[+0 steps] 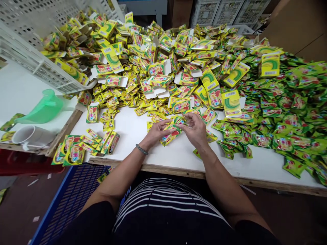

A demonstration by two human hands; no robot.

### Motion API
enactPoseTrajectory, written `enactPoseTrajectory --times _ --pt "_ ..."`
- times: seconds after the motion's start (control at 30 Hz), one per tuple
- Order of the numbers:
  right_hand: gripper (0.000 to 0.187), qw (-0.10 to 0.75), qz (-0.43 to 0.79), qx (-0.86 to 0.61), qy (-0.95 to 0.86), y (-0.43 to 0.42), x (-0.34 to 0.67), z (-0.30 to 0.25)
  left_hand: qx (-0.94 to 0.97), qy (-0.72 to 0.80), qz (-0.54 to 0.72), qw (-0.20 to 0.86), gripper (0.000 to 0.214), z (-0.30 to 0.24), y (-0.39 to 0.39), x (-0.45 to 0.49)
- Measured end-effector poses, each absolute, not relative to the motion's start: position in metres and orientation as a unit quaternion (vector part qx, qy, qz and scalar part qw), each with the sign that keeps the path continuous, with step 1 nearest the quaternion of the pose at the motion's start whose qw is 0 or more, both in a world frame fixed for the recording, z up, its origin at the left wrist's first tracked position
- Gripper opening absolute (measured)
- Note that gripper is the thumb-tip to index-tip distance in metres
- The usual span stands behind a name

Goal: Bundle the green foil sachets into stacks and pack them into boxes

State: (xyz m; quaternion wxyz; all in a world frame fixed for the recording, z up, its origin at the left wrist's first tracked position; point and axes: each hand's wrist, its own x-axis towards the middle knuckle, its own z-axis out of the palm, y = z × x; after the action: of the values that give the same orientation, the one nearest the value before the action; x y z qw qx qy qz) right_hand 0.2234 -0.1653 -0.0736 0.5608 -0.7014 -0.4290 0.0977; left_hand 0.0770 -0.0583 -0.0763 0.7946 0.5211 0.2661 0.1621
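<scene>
My left hand (157, 133), with a beaded bracelet at the wrist, is closed on a small yellow-green candy box (167, 139), tilted above the white tabletop. My right hand (196, 131) meets it at the box's upper end, thumb and fingers pinched on a shiny candy packet (178, 119). Whether the packet is partly inside the box cannot be made out, as fingers cover that end. Just beyond my hands lie small yellow packets (153, 104) and open-flapped candy boxes (181, 105). Larger green packets (230, 131) spread to the right of my right hand.
Filled boxes (110, 143) and packets stand front left. A white perforated crate (38, 64) spills boxes at the back left. Beside it are a green scoop (44, 107) and a white mug (33, 136). A blue basket (68, 194) sits below the table's wooden edge (163, 169).
</scene>
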Motion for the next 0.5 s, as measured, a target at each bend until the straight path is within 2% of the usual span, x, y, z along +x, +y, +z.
enactPoseTrajectory --times 0.1,0.2,0.3,0.5 --pt "0.028 0.518 0.064 -0.707 -0.478 -0.167 0.230 -0.071 0.527 0.264 0.157 0.793 0.071 -0.075 -0.057 0.074" --pt "0.025 0.511 0.058 -0.695 -0.502 -0.170 0.233 -0.071 0.537 0.270 0.161 0.783 0.068 -0.073 -0.056 0.072" --pt "0.025 0.533 0.048 -0.702 -0.470 -0.172 0.232 -0.072 0.543 0.270 0.168 0.777 0.066 -0.071 -0.057 0.071" --pt "0.030 0.609 0.178 -0.703 -0.321 -0.169 0.222 -0.071 0.548 0.257 0.162 0.780 0.067 -0.072 -0.061 0.077"
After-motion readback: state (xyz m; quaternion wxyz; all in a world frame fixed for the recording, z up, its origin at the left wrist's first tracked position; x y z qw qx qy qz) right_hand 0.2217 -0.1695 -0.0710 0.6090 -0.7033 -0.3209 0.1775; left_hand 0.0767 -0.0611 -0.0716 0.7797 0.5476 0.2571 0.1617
